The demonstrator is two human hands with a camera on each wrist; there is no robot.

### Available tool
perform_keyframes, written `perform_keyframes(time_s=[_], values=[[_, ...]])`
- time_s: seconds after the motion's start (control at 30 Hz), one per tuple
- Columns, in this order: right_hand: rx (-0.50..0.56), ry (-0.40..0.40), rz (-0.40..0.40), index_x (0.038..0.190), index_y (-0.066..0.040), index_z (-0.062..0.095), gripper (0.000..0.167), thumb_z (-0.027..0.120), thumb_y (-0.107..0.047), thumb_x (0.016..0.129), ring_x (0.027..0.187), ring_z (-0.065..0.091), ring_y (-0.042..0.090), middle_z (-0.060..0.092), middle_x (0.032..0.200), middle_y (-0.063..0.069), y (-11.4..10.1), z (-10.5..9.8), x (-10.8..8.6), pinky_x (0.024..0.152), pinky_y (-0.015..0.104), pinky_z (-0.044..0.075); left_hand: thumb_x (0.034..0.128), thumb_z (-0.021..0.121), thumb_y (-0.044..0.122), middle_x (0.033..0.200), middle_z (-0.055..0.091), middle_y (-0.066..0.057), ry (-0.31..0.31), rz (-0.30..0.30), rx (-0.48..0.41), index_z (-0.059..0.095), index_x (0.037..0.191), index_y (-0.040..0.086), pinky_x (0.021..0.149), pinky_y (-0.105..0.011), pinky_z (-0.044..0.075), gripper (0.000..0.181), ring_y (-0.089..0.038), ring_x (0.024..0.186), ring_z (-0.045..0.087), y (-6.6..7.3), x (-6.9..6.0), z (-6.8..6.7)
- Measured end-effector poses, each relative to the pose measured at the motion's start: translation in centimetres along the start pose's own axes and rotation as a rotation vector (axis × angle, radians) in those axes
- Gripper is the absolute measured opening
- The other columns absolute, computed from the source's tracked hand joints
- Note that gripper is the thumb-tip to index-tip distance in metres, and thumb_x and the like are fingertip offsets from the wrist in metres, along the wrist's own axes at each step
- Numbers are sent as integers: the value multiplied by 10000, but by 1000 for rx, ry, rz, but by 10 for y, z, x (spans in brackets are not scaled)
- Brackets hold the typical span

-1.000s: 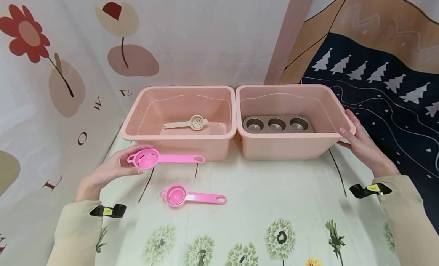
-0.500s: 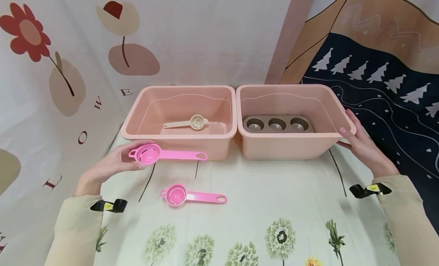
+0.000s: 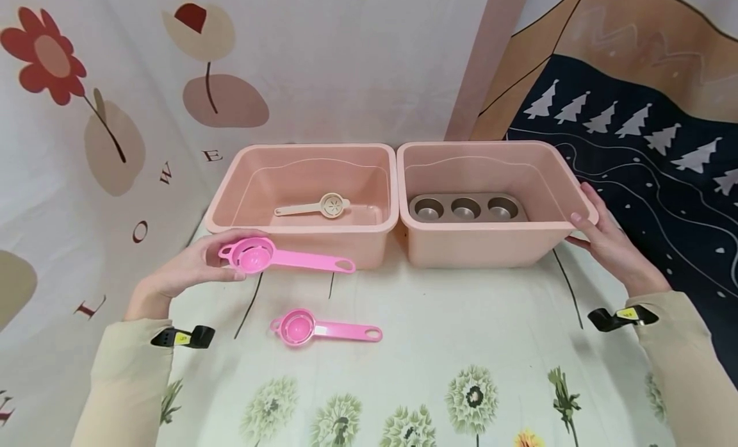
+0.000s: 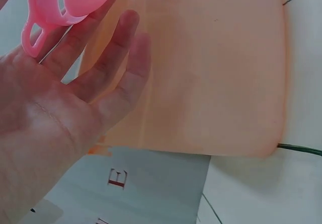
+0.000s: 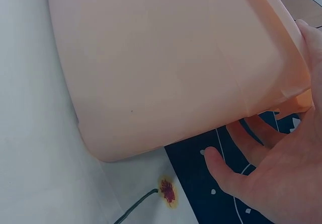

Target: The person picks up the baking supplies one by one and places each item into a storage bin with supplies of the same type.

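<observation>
My left hand (image 3: 187, 268) holds a pink egg separator (image 3: 282, 256) by its cup end, in front of the left bin (image 3: 369, 250). Its long handle points right. In the left wrist view the left hand (image 4: 65, 100) has its other fingers spread beside the bin's wall. A second pink egg separator (image 3: 323, 330) lies on the table, handle to the right. Inside the left bin rests a cream egg separator (image 3: 331, 206). My right hand (image 3: 614, 248) grips the right bin (image 3: 478, 247) at its front right corner, thumb over the rim. That bin contains a brown muffin pan (image 3: 448, 208).
Both pink bins stand side by side at the back of the table, rims almost touching. A pale flowered cloth (image 3: 426, 319) covers the table. Printed curtains (image 3: 346, 63) hang behind and at the left; a dark tree-patterned cloth (image 3: 657, 178) is at the right.
My left hand has risen slightly and moved a little right with the pink egg separator, whose handle now tilts slightly downward to the right. The right hand has stayed on the bin's corner.
</observation>
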State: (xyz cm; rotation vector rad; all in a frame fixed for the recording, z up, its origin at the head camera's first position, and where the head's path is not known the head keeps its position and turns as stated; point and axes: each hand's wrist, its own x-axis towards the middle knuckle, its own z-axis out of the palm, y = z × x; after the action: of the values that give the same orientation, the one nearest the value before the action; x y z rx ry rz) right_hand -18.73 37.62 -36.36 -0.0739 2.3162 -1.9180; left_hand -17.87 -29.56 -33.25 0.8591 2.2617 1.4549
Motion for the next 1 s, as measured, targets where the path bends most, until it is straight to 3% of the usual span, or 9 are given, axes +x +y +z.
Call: perform_keyframes(time_s=[0.47, 1.0], values=[[3, 11, 11, 1507, -416, -131, 713, 388, -236, 1053, 1391, 52, 236, -123, 1588, -29, 0, 1, 1, 1042, 704, 34, 836, 636, -105, 1239, 569, -54, -45, 52, 34, 436, 1426, 34, 772, -266, 519, 638, -136, 1087, 545, 22, 12, -9], [-16, 9, 3, 1506, -437, -111, 699, 383, -231, 1056, 1395, 65, 231, -109, 1591, -28, 0, 0, 0, 1051, 691, 54, 843, 628, -117, 1251, 586, -60, -44, 65, 24, 420, 1438, 28, 824, -238, 500, 647, -140, 1093, 569, 31, 26, -18]])
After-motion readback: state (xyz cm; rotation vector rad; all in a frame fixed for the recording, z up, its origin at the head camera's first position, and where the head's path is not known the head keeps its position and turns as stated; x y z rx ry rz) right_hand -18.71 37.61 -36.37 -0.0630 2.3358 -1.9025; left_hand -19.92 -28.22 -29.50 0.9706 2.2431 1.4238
